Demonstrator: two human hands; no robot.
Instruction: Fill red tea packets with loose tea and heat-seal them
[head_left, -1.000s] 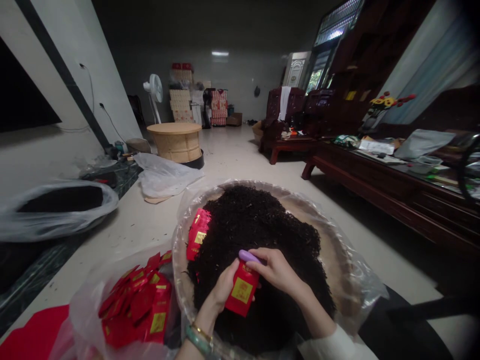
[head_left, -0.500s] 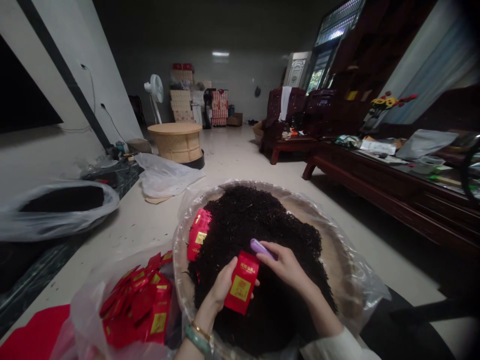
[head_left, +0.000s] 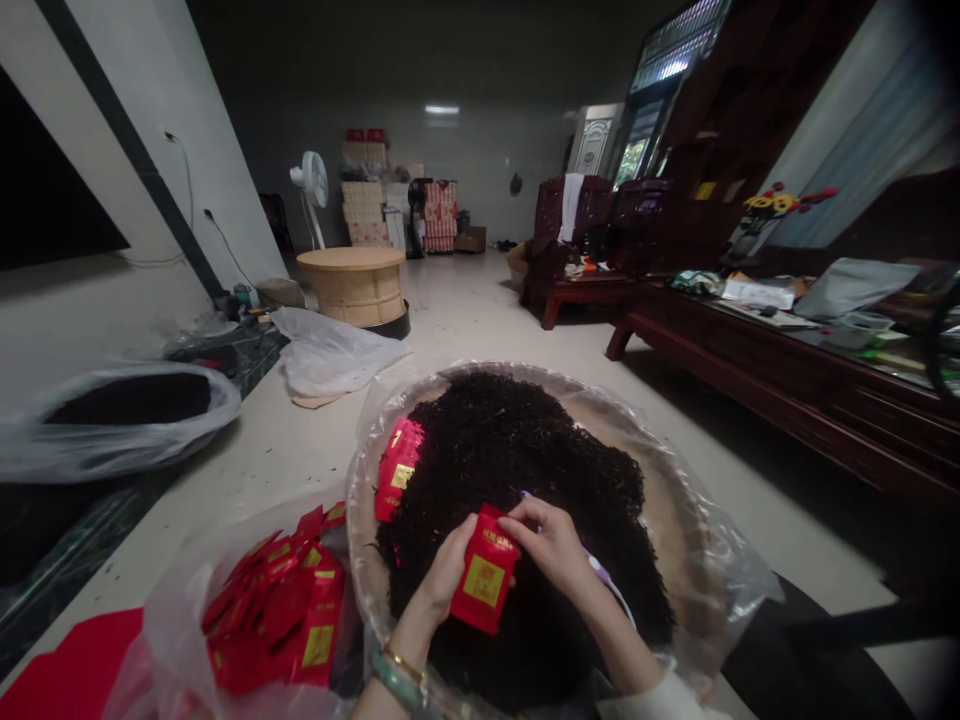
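Observation:
In my left hand (head_left: 450, 570) is a red packet (head_left: 484, 580) with a yellow label and gold lettering, held upright. My right hand (head_left: 551, 540) is closed at its top edge, thumb and fingers pinching the upper right corner. A slim purple thing (head_left: 598, 568) with a pale end lies under the right hand and wrist, mostly hidden; its kind cannot be made out. Beneath both hands a heap of dark dried leaves, like loose tea (head_left: 517, 430), fills a wide round woven tray (head_left: 682, 510) lined with clear plastic. More red packets (head_left: 397, 470) lie at its left rim.
A clear plastic bag (head_left: 176, 620) full of red packets stands left of the tray. Farther left is an open bag (head_left: 225, 395) of dark leaves. Beyond are a round wooden table (head_left: 351, 258), crumpled plastic (head_left: 330, 350) and a white fan (head_left: 311, 180). A long dark wooden table (head_left: 750, 370) runs along the right.
My right hand has shifted its grip from the purple thing's end to the packet's top edge. The purple thing has swung back beneath the hand. The left hand stays nearly still.

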